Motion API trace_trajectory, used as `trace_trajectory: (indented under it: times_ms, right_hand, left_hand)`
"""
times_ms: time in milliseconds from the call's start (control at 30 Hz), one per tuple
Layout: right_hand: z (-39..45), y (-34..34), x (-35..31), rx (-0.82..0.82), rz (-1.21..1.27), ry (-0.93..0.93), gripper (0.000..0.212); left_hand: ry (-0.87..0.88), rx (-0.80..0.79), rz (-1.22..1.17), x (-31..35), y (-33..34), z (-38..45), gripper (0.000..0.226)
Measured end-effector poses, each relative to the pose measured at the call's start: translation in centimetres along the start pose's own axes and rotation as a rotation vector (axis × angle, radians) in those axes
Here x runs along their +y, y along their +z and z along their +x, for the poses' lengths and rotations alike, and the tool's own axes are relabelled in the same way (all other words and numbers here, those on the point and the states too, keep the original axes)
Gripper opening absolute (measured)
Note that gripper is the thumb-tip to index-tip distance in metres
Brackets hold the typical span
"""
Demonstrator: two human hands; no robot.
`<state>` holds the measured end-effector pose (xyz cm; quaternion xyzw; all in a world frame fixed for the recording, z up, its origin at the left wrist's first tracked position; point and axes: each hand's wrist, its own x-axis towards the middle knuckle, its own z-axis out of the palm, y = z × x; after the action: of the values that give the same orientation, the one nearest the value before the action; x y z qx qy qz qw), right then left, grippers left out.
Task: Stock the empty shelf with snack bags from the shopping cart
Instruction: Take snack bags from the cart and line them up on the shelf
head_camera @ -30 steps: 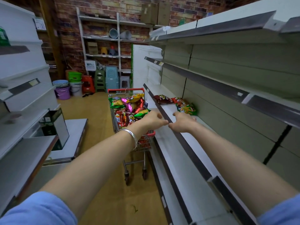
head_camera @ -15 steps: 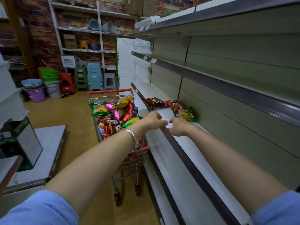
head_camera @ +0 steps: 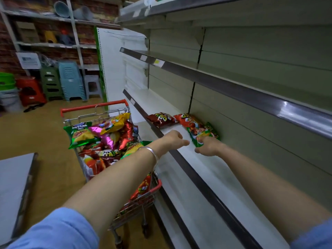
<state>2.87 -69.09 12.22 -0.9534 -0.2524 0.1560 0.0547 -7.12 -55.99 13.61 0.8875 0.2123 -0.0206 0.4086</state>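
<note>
The white middle shelf [head_camera: 206, 169] holds a dark brown snack bag [head_camera: 162, 119] and a red and green snack bag [head_camera: 195, 127], with another green bag [head_camera: 212, 131] tucked behind it against the back panel. My right hand [head_camera: 208, 146] is at the near end of the red and green bag, fingers curled on its corner. My left hand [head_camera: 173, 139], with a silver bangle on the wrist, hovers over the shelf's front rail, fingers loose and holding nothing. The red-handled shopping cart [head_camera: 93, 106] stands left of the shelf, piled with several snack bags [head_camera: 80, 133].
Bare shelves run above [head_camera: 224, 81] and below [head_camera: 172, 200] the middle one. Stacked plastic stools [head_camera: 71, 81] and buckets [head_camera: 9, 97] stand against the brick back wall. A grey counter corner [head_camera: 14, 186] juts in at the left over the brown floor.
My view has swung right and closer to the shelf. My hands have parted: the right one has reached forward to the red and green bag, and the left has stayed by the rail.
</note>
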Motion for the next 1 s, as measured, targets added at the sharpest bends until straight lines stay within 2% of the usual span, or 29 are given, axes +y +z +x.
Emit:
trace_trajectory:
  times_ms: [167,267,367,467,600,700,733,767,833,933,1000]
  right_hand:
    - [5.9,-0.9,0.9,0.003,0.001,0.039,0.043]
    - [9.5,-1.7,1.4,0.003,0.028,0.019,0.054]
    - [12.6,-2.3,1.6,0.015,0.066,0.055,0.044]
    - [14.8,-1.8,2.0,-0.009,0.102,0.111,0.043]
    - [17.7,-1.4,2.5,-0.026,0.086,0.201,0.057]
    - [20.2,-0.5,3.4,0.004,0.200,0.318,0.089]
    - [20.7,-0.2,3.6,0.021,0.261,0.355,0.092]
    - [21.2,0.1,3.6,0.044,0.305,0.388,0.087]
    - [22.2,0.6,3.8,0.090,0.386,0.446,0.074]
    - [23.1,1.1,3.9,0.111,0.513,0.599,0.081]
    - [24.1,1.4,4.1,0.106,0.540,0.626,0.081]
  left_hand:
    - [-0.002,-0.023,-0.013,0.0,-0.6,6.7,0.055]
    - [0.006,-0.022,-0.071,0.6,-1.2,10.6,0.048]
    - [0.013,-0.015,-0.123,0.3,-1.2,14.2,0.049]
    - [-0.056,-0.079,-0.168,-1.0,-0.5,17.3,0.054]
    - [-0.182,-0.129,-0.312,-2.3,0.1,21.8,0.063]
    - [-0.231,-0.143,-0.507,-2.6,0.2,25.0,0.056]
    - [-0.249,-0.142,-0.584,-2.6,0.1,25.9,0.051]
    - [-0.263,-0.139,-0.659,-2.7,0.2,27.1,0.050]
    - [-0.299,-0.159,-0.782,-2.5,0.0,29.2,0.063]
    - [-0.338,-0.164,-0.851,-2.3,-0.1,32.0,0.068]
    - [-0.345,-0.171,-0.877,-2.3,0.1,33.9,0.066]
